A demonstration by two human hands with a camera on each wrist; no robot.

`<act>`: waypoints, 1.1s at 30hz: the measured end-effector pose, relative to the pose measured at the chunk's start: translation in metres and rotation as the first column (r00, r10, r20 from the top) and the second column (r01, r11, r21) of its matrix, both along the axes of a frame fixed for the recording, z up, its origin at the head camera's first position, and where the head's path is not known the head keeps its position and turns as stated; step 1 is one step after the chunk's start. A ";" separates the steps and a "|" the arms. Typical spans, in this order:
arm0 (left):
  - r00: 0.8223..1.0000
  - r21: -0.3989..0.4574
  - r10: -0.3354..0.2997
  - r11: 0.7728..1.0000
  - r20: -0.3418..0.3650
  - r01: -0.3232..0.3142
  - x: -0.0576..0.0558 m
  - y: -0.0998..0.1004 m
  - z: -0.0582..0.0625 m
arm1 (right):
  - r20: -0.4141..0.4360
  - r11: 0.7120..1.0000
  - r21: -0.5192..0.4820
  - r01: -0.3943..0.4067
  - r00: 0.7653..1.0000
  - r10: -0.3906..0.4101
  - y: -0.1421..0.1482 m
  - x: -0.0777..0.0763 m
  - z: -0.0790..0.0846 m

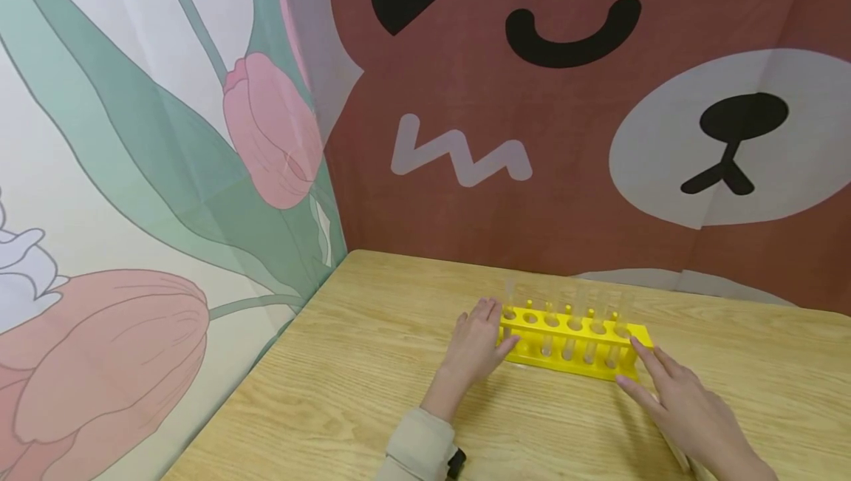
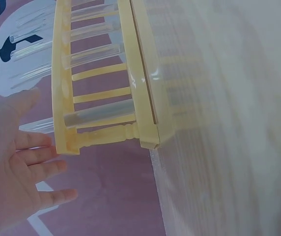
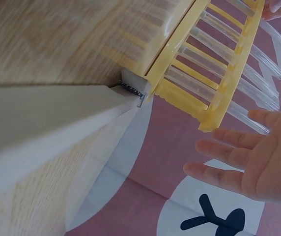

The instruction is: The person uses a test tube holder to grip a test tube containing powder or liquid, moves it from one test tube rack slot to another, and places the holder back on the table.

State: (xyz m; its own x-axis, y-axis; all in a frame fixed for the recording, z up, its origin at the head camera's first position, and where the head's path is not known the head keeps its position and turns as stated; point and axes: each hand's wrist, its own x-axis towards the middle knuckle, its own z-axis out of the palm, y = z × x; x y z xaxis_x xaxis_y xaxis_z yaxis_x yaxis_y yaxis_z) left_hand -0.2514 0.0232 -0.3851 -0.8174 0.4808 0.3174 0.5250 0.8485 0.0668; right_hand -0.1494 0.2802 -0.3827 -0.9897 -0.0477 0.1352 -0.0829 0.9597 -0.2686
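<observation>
A yellow test tube rack [image 1: 564,332] stands upright on the wooden table, with several clear test tubes [image 1: 589,352] through its holes. The second hole from the left has no tube in it. At the rack's left end is my left hand [image 1: 473,344], fingers extended beside the end and thumb along the front. My right hand [image 1: 694,413] reaches to the right end, its straight fingertips right at the top corner. The left wrist view shows one tube [image 2: 101,113] near that end, apart from the others. Both hands have spread, uncurled fingers in the wrist views.
A long pale bar [image 3: 47,120] with a dark ridged piece [image 3: 129,89] at its tip lies by the rack's right end, largely under my right hand in the head view. Printed cloths [image 1: 465,222] hang behind and left of the table [image 1: 332,392].
</observation>
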 end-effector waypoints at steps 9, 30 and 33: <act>1.000 0.023 -0.014 1.000 -0.019 0.014 -0.003 0.001 -0.003 | 0.014 1.000 -0.010 0.000 1.000 0.000 0.000 0.000 0.000; 0.998 0.017 -0.011 1.000 -0.058 0.012 -0.007 0.005 -0.006 | 0.056 1.000 0.003 0.010 0.998 -0.010 0.001 -0.002 -0.001; 0.996 0.017 -0.019 1.000 -0.082 0.021 -0.008 0.005 -0.006 | 0.070 1.000 0.003 0.010 0.997 -0.011 0.001 -0.003 0.000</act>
State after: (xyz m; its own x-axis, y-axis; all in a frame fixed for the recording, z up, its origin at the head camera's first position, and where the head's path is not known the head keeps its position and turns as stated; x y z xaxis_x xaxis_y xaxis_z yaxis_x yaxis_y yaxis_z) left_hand -0.2592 0.0282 -0.3910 -0.7788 0.4902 0.3914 0.5460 0.8369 0.0380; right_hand -0.1524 0.2813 -0.3830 -0.9971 -0.0376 0.0655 -0.0540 0.9612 -0.2706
